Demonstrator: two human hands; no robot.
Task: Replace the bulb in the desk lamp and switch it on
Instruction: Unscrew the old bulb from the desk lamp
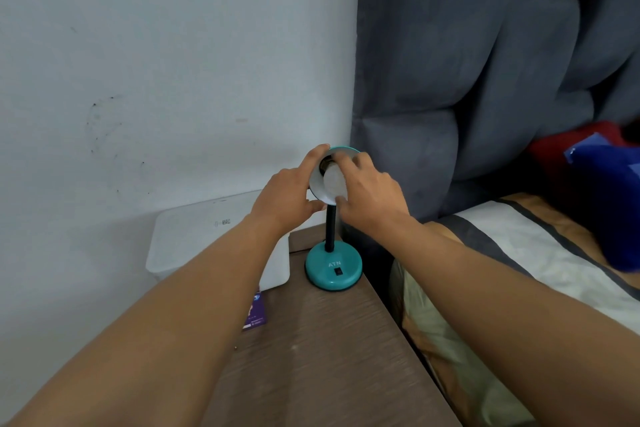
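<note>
A small teal desk lamp stands on the wooden bedside table [322,350], with a round teal base [333,270] marked ATN, a black switch [337,271] on it, and a black neck [330,229]. Its shade [317,184] is teal outside and white inside and faces me. A white bulb [334,180] sits in the shade's socket. My left hand [287,198] grips the shade's left rim. My right hand [370,191] has its fingers closed around the bulb from the right.
A white box-shaped device [207,239] sits against the wall left of the lamp. A purple card [255,314] lies on the table beside my left forearm. A grey padded headboard [485,80] and a bed with pillows [519,253] are to the right.
</note>
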